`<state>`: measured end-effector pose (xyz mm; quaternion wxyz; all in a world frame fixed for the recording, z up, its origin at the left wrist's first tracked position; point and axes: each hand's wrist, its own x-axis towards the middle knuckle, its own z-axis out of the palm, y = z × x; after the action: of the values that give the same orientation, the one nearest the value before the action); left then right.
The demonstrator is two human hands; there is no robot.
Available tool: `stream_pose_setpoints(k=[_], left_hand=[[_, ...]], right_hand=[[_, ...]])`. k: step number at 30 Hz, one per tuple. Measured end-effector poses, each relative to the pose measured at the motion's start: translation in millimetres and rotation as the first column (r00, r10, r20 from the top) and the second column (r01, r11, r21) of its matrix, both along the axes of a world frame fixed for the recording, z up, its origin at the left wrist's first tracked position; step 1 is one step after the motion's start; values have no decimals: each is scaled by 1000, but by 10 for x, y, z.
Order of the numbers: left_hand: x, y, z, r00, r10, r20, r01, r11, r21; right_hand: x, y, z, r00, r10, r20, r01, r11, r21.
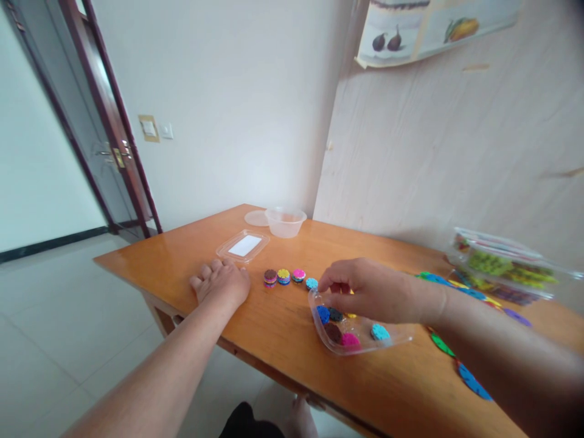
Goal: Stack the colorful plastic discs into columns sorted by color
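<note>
My left hand [222, 285] lies flat on the wooden table with its fingers spread, holding nothing. Over the left rim of a clear plastic tray [335, 348], my right hand [360, 286] is curled with thumb and fingertips close together; whatever they pinch is hidden. Inside the tray lie loose notched discs, among them a blue disc [323, 314], a brown disc [333, 333], a pink disc [351, 341] and a light blue disc [379, 332]. Just left of my right fingertips stands a light-blue-topped stack [312, 284]. Beside it run stacks topped pink [298, 275], yellow [283, 276] and brown [270, 277].
A clear lid with a white label [245, 246] lies behind my left hand. Farther back are a translucent bowl [286, 224] and a round lid [256, 218]. At right, colourful joined discs [474, 381] lie beyond my right forearm, near filled clear boxes [506, 267].
</note>
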<state>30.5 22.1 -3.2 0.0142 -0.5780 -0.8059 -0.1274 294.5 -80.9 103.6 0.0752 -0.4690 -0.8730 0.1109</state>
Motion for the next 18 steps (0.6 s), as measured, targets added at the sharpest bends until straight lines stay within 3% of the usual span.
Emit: stream_pose_setpoints(k=[5, 10, 18], left_hand=[[17, -22, 21, 1000, -1, -1, 1, 1000, -6], [7, -32, 6, 1000, -7, 7, 7, 1000, 12], [12, -38, -7, 1000, -7, 5, 7, 1000, 31]], right_hand=[[-396, 462, -88, 997, -26, 66, 20, 995, 101], [-697, 879, -231, 976, -87, 201, 72, 994, 82], [-891, 1033, -302, 964, -69, 256, 59, 997, 44]])
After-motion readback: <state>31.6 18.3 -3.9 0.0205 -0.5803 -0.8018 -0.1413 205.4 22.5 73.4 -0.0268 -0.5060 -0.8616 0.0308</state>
